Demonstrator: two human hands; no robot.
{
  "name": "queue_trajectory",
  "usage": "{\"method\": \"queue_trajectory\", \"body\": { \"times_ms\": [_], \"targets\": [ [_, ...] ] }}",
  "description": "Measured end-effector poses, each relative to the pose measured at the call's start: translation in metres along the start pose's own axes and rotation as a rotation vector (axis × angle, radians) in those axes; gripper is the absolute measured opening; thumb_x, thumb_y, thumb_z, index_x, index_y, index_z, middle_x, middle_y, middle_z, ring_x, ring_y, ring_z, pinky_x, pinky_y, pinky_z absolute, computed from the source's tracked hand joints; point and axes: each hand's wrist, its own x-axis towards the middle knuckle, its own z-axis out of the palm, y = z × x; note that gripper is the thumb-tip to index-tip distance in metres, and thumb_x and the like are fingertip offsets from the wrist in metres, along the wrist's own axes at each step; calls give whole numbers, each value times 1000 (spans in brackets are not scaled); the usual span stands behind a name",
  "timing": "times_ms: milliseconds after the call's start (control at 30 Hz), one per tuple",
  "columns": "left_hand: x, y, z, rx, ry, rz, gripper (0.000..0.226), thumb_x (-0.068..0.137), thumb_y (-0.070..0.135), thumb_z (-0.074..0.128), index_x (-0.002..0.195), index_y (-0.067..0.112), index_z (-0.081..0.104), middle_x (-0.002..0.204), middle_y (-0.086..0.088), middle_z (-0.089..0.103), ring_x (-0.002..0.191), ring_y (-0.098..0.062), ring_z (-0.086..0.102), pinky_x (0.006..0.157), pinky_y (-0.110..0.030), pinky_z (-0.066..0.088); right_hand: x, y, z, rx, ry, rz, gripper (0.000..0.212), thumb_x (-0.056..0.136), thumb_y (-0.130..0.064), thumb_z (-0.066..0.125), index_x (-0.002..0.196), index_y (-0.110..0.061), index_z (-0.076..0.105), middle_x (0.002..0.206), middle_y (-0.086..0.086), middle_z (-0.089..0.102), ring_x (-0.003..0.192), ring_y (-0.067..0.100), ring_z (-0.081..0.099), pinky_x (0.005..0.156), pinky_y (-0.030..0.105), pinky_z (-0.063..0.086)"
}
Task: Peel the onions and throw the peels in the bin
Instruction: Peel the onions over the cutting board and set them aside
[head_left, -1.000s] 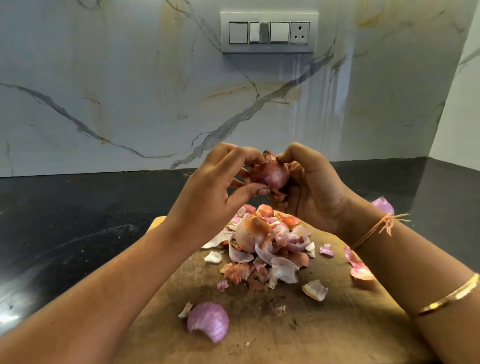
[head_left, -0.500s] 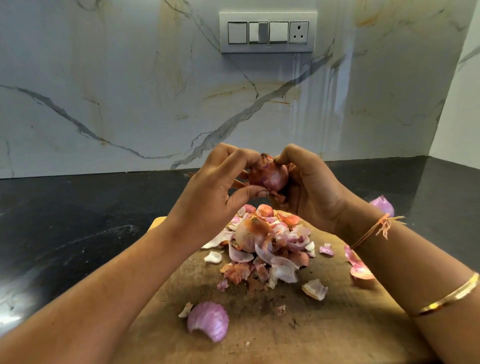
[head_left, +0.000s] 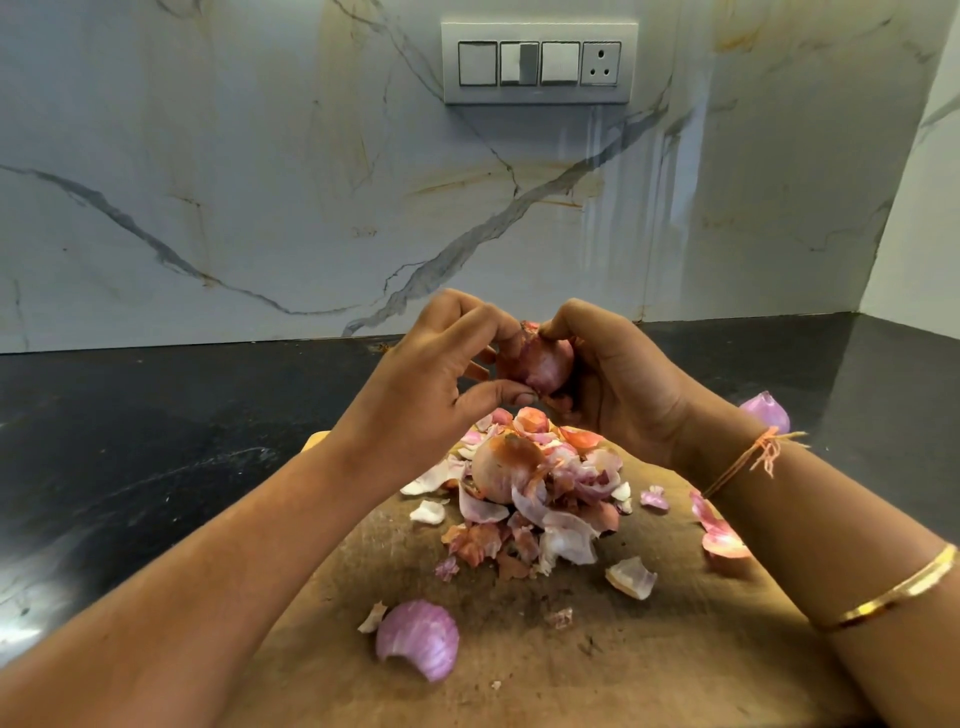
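Observation:
A small red onion (head_left: 543, 366) is held in the air above the wooden cutting board (head_left: 649, 649). My right hand (head_left: 618, 374) cups it from the right, fingers curled round it. My left hand (head_left: 441, 374) pinches the onion's skin from the left with thumb and fingertips. Under my hands lies a heap of pink and orange onion peels (head_left: 540, 499) with a pale onion (head_left: 501, 465) resting in it. No bin shows in view.
Loose peels are scattered on the board: a large purple one (head_left: 418, 644) at the front, one (head_left: 631, 577) to the right, another (head_left: 719, 535) by my right forearm. A purple peel (head_left: 766, 410) lies on the black counter (head_left: 156, 441). A marble wall with a switch panel (head_left: 537, 62) stands behind.
Both hands have turned the onion slightly between them; my left fingers shifted their pinch on its skin. The peel heap and board are as before.

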Motion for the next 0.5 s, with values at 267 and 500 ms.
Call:
{"method": "queue_trajectory", "body": {
  "times_ms": [267,500],
  "targets": [
    [3,7,-4,-70,-12,-56,16,75,32,66,81,18,60,99,9,49,93,0,50,80,-17,51,-2,-3,-1,-38,27,-10,30,91,-30,40,103,-6,53,79,11,52,60,13,40,57,23,33],
    [3,8,-5,-194,18,-254,18,80,34,63,80,19,53,89,-1,63,78,-8,63,70,-27,55,-2,-5,-1,52,62,-13,34,92,-28,37,108,-2,52,84,15,53,55,12,40,52,22,34]
  ]
}}
